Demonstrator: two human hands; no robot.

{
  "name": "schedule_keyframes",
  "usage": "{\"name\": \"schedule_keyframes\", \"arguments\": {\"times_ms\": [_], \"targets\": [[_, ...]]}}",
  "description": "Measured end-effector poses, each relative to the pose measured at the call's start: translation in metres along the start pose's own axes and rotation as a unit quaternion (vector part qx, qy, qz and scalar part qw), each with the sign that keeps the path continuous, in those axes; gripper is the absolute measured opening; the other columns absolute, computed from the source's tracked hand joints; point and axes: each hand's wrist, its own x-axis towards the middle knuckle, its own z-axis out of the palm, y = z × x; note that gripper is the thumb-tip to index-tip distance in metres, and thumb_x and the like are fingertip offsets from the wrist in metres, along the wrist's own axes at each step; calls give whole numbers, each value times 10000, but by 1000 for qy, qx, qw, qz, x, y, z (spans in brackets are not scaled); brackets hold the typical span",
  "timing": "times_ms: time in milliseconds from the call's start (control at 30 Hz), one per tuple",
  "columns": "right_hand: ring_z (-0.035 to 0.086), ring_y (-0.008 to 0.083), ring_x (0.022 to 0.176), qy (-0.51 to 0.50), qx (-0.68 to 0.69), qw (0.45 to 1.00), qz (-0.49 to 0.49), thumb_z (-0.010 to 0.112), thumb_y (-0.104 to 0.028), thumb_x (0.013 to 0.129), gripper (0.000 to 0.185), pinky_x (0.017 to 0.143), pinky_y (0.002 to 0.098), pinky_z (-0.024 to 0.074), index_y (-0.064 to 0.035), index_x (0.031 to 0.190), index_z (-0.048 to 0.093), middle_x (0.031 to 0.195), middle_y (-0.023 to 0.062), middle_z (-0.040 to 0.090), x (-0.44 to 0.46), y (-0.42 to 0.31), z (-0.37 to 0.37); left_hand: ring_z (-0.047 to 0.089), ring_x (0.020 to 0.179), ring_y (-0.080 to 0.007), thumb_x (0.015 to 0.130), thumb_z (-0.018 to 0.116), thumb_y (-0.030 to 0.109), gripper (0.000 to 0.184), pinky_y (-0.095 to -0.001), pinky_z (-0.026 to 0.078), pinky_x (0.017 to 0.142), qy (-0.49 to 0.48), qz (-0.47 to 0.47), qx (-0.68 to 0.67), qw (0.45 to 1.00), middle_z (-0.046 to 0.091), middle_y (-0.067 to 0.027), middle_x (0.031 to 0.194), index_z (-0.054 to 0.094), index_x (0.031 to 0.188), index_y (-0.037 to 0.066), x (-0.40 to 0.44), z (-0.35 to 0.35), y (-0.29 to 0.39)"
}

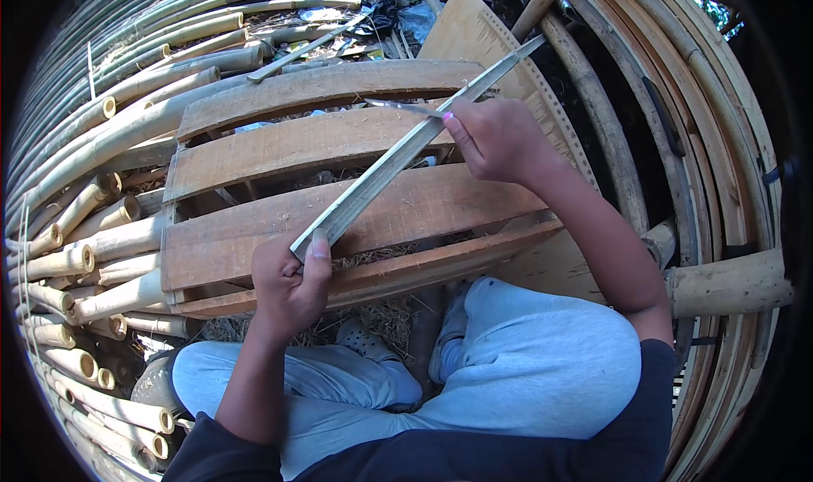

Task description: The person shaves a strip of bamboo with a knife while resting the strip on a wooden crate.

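Note:
A long split bamboo strip slants up and to the right above a slatted wooden bench. My left hand is closed around its lower end, the thumb lying along the top face. My right hand is closed on a knife, beside the strip's upper half. The thin knife blade points left across the strip. A bit of pink shows at the fingers; the knife's handle is mostly hidden in the fist. Past the right hand, the strip's far end sticks out freely.
The low slatted bench has gaps between its boards. Stacked bamboo poles fill the left side. A light board leans behind, and long bamboo lengths stand at right. Crossed legs in light trousers are close below; litter lies beyond.

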Motion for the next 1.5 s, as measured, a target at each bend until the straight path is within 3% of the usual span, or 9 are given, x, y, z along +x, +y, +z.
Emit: {"name": "schedule_keyframes", "arguments": {"times_ms": [100,200,467,500,667,767,867,1133,1500], "targets": [[657,362,616,-12,102,974,-203,460,-260,1038,288,558,447,524,-25,934,588,657,173,640,-8,-1,2,433,546,-126,985,553,145,248,-299,377,520,11,10,4,1000,472,-65,611,674,1061,-57,-2,2,0],[659,362,617,-4,11,1000,20,465,-252,1035,279,555,457,521,-27,915,580,654,165,646,10,44,20,436,547,-117,981,552,144,257,-291,379,523,-15,-27,-15,999,473,-61,613,677,1077,-58,-1,2,-1],[606,385,568,10,93,984,-152,477,-215,1032,252,537,476,480,-29,891,570,598,173,581,0,33,17,433,542,-124,973,558,151,227,-303,377,519,16,1,12,1000,472,-63,610,662,978,-50,-3,1,1],[621,389,590,-12,26,1000,7,464,-201,1034,259,552,476,492,-22,887,580,613,179,593,4,51,23,435,540,-125,971,560,150,227,-303,376,517,-8,-8,10,1000,473,-62,610,665,976,-51,-2,1,0],[645,383,653,-48,-20,998,45,462,-196,1034,259,565,451,506,-15,891,577,702,192,630,-1,30,17,435,531,-141,976,567,159,239,-308,375,514,-2,22,11,1000,475,-66,609,672,995,-54,-3,2,-6],[645,380,650,-11,60,975,-213,459,-211,1046,241,562,431,511,-28,924,560,698,187,632,-6,21,9,436,519,-168,972,576,157,222,-317,383,515,8,-7,-2,1000,484,-80,607,649,936,-50,0,0,1],[626,385,599,-49,5,998,26,461,-220,1050,246,543,445,496,-34,917,554,650,175,619,9,73,25,443,526,-150,971,575,153,242,-305,386,517,-23,-1,3,1000,492,-70,613,676,1022,-61,-1,0,-5],[646,379,590,-48,23,990,-133,472,-268,1046,287,574,467,521,-30,919,570,624,179,626,3,59,12,463,519,-170,960,577,140,199,-314,393,517,-6,-28,-5,1000,492,-86,613,653,941,-43,-1,-1,2],[638,385,597,-24,-7,998,-58,493,-218,1025,226,559,467,501,-32,904,536,636,179,616,4,82,27,414,521,-158,981,560,155,250,-313,354,504,17,-8,-7,1000,461,-72,602,589,818,-33,-2,2,-5]]}}
